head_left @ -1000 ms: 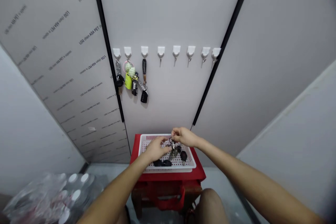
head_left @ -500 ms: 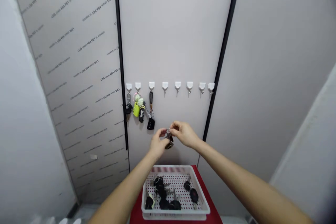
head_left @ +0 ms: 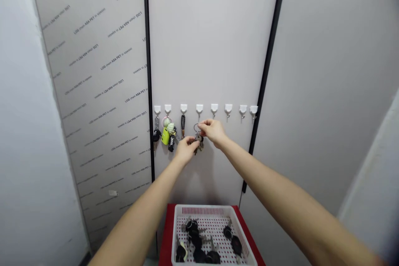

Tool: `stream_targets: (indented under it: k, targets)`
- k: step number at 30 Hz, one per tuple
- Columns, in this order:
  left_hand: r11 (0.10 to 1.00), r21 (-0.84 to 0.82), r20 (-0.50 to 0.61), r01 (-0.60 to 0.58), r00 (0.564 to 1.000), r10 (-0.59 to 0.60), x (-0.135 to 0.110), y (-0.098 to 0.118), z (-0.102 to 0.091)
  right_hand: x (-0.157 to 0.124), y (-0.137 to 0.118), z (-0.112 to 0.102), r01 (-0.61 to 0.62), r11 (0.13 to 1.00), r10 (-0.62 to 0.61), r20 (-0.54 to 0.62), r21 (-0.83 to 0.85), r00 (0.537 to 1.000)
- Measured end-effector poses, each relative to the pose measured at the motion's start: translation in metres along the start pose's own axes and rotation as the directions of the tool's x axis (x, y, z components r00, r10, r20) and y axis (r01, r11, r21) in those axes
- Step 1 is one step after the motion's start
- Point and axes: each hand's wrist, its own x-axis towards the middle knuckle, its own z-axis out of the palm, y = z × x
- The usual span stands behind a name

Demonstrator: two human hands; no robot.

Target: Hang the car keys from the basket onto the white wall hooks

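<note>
Head view, near to far: the left hand (head_left: 187, 150) and the right hand (head_left: 213, 130) reach up, and both look closed in a pinch on a bunch of silver and brown metal keys (head_left: 198, 140) on a round steel ring (head_left: 196, 127). The bunch hangs in the air between the hands, its long way up and down, with the ring on top. The right hand is nearer the ring, and the left hand is lower, by the keys. Just above the ring, not touching it, is a small white wall hook (head_left: 199, 109). Down below, a white plastic basket (head_left: 202, 207) on a red worktop (head_left: 165, 237) holds black-headed car keys (head_left: 236, 245). Left of the hands, more keys (head_left: 165, 136) hang from white hooks (head_left: 183, 109) on a pale grey wall panel (head_left: 212, 50).
</note>
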Motion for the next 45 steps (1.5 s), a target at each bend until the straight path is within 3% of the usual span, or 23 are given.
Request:
stream_targets:
  k: [7,16,23,29,32,34,36,40,45]
  targets:
    - [0.977,0.206,-0.096,-0.062,0.992,0.083,0.035,0.016,0.005,0.035,-0.003,0.006,-0.019,0.999,0.011,-0.21,-0.034,0.978]
    - [0.926,0.378,-0.104,0.013,0.994,0.028,0.042,0.01,0.009,0.052,0.017,0.008,-0.045,0.959,-0.03,-0.257,-0.279,0.966]
    - [0.937,0.328,-0.083,0.123,0.991,-0.101,0.041,0.004,0.01,0.047,0.027,0.0,0.133,0.904,-0.24,-0.225,-0.405,0.944]
    - [0.968,0.186,0.016,0.166,0.985,-0.172,0.004,-0.005,0.005,-0.015,0.059,-0.015,0.269,0.803,-0.359,-0.07,-0.532,0.931]
    - [0.957,0.185,0.062,0.223,0.969,-0.237,-0.026,-0.024,0.0,-0.06,0.099,-0.013,0.265,0.775,-0.188,0.19,-0.574,0.963]
    - [0.931,0.265,0.094,0.252,0.954,-0.285,-0.045,-0.043,-0.004,-0.088,0.128,-0.007,0.232,0.781,0.007,0.381,-0.58,0.925]
    - [0.884,0.393,0.14,0.253,0.934,-0.329,-0.062,-0.064,-0.008,-0.113,0.153,0.001,0.202,0.771,0.155,0.486,-0.604,0.86]
    - [0.775,0.604,0.205,0.185,0.904,-0.376,-0.088,-0.097,-0.017,-0.149,0.181,0.018,0.199,0.696,0.329,0.552,-0.69,0.766]
    - [0.699,0.692,0.215,0.181,0.873,-0.438,-0.108,-0.12,-0.024,-0.166,0.185,0.031,0.306,0.537,0.281,0.509,-0.786,0.814]
